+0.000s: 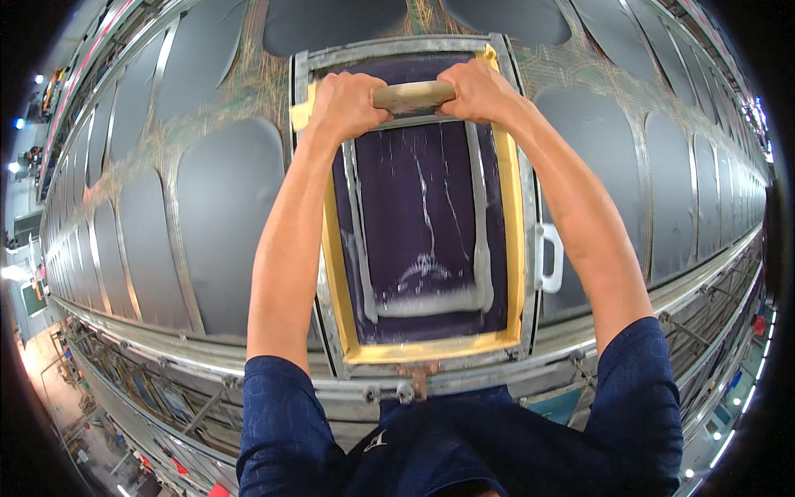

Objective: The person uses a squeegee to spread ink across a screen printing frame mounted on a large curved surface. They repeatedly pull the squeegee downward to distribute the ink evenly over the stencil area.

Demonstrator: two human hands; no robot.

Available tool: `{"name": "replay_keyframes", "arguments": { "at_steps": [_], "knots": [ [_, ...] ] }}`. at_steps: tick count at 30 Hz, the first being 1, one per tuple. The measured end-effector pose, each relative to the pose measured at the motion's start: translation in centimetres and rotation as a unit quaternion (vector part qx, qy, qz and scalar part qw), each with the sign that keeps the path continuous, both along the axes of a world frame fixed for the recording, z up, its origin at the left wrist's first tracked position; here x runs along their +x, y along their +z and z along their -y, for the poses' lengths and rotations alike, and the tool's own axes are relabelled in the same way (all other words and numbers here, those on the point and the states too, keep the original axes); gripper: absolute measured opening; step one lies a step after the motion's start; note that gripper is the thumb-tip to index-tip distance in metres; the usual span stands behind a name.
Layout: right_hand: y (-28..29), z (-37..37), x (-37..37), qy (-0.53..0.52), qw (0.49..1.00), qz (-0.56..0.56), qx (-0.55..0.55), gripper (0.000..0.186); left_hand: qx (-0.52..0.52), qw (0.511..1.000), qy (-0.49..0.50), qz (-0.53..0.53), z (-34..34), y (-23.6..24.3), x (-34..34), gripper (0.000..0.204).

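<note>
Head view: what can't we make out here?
Head view, all three:
Wooden handle: both ends covered, by the left hand and right hand.
Anything beneath the dark panel: hidden by the panel itself.
Background items near the left rim: too small to identify.

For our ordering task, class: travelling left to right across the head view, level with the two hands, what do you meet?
Dark panel, metal frame's left edge, left hand, wooden handle, right hand, another dark panel.
</note>
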State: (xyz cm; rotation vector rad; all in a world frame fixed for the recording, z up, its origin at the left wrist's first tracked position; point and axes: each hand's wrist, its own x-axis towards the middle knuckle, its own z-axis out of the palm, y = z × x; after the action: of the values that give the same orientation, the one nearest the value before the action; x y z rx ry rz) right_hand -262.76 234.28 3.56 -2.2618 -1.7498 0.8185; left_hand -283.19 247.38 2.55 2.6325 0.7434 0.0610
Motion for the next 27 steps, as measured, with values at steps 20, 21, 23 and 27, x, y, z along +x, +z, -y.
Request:
{"name": "replay_keyframes", "arguments": {
  "at_steps": [20, 21, 23, 27],
  "knots": [
    [-5.2, 28.0, -6.2, -0.393, 0.864, 0.16, 0.271, 0.041, 0.099, 0.992, -0.007, 0.071, 29.9, 0.4, -19.1, 0.047],
    [-6.0, 28.1, -5.0, -0.433, 0.868, 0.115, 0.213, 0.038, 0.094, 0.994, -0.008, 0.055, 29.8, 0.3, -19.3, 0.046],
    [-7.7, 28.0, -5.0, -0.457, 0.875, 0.037, 0.153, 0.034, 0.093, 0.995, -0.029, 0.026, 29.7, -0.7, -19.7, 0.039],
    [-8.8, 29.8, -2.7, -0.397, 0.881, 0.035, 0.257, 0.03, 0.061, 0.996, -0.003, 0.063, 29.5, -0.2, -20.3, 0.031]
  ]
}}
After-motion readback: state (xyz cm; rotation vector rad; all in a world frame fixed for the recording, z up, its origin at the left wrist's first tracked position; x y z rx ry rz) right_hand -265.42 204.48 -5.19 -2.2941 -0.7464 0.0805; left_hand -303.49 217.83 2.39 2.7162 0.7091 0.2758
